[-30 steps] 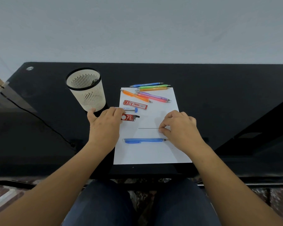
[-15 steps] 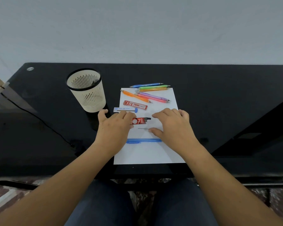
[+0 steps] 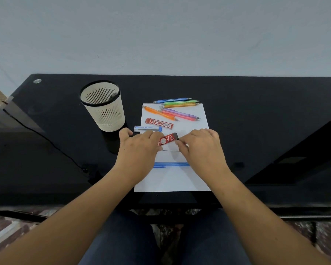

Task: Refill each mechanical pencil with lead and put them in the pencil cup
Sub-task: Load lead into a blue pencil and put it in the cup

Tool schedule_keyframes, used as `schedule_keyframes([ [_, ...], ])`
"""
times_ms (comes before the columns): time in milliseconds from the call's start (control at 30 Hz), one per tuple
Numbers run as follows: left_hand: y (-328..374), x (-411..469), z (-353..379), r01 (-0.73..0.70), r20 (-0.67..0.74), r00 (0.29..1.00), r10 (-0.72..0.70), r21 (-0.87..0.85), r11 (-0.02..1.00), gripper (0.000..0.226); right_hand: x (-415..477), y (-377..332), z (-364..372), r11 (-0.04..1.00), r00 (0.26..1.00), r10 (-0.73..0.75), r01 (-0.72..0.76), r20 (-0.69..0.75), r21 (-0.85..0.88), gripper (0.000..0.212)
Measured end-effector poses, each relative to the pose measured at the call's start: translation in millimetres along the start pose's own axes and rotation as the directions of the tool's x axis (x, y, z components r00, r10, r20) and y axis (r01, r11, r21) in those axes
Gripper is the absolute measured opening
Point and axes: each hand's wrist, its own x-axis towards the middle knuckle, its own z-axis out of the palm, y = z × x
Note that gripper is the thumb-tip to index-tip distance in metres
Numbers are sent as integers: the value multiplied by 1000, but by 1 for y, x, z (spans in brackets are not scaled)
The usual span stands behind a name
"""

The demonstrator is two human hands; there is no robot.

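Red lead case (image 3: 167, 139) now between left hand (image 3: 139, 150) and right hand (image 3: 201, 148)

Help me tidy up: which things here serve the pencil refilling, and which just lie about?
Job: red lead case, loose lead, blue pencil, coloured pencils, pencil cup, red lead box, blue-capped lead tube.
Lying about: paper sheet, black cable.

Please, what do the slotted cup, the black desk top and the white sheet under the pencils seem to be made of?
Slotted cup: probably moulded plastic, matte cream with a black rim; the even slits suggest it. Desk top: likely glass or glossy lacquer, as it shows faint reflections. White sheet: thin matte paper, lying flat with sharp edges.
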Motion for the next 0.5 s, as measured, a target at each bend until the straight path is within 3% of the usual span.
schedule_keyframes([
  [167, -11, 7, 3, 42, 37, 998, -46, 85, 995, 41, 4, 12, -4, 999, 995, 45, -47, 84, 12, 30],
  [333, -23, 8, 13, 73, 27, 997, -76, 112, 991, 38, -3, 21, -6, 998, 974, -46, 35, 224, 54, 28],
  [500, -27, 11, 15, 95, 47, 994, -101, 109, 990, 49, -14, 20, 0, 991, 956, -120, 98, 268, 95, 31],
])
